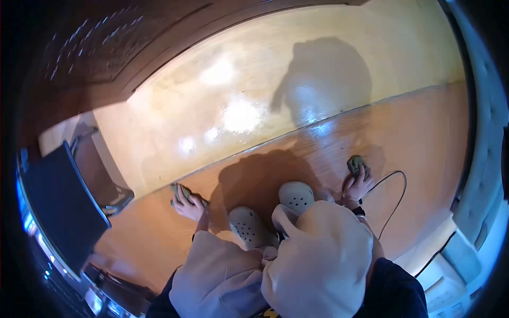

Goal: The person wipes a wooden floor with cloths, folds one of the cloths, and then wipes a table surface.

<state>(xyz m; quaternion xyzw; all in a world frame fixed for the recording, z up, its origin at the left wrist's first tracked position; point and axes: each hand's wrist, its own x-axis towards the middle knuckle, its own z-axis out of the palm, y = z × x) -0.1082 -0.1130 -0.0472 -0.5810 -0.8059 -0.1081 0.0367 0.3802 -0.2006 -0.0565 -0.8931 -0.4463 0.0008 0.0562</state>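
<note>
My left hand [191, 207] presses a dark green cloth [182, 192] against the orange-brown wood floor, its fingers bent over the fabric. Out to the right, my right hand [358, 186] grips another bunched green cloth [356, 165], also down on the floor. A dark band circles my right wrist. Between the two hands are my feet in pale clogs [297, 196] with round holes. Both palms and the undersides of the cloths are hidden.
A seam divides the orange-brown floor [424, 127] from a lighter, shiny floor [185, 114]. A thin black cable [405, 185] curves beside my right hand. Dark wooden furniture [122, 79] stands at upper left, a black table [61, 204] at left, a pale tufted piece [482, 132] at right.
</note>
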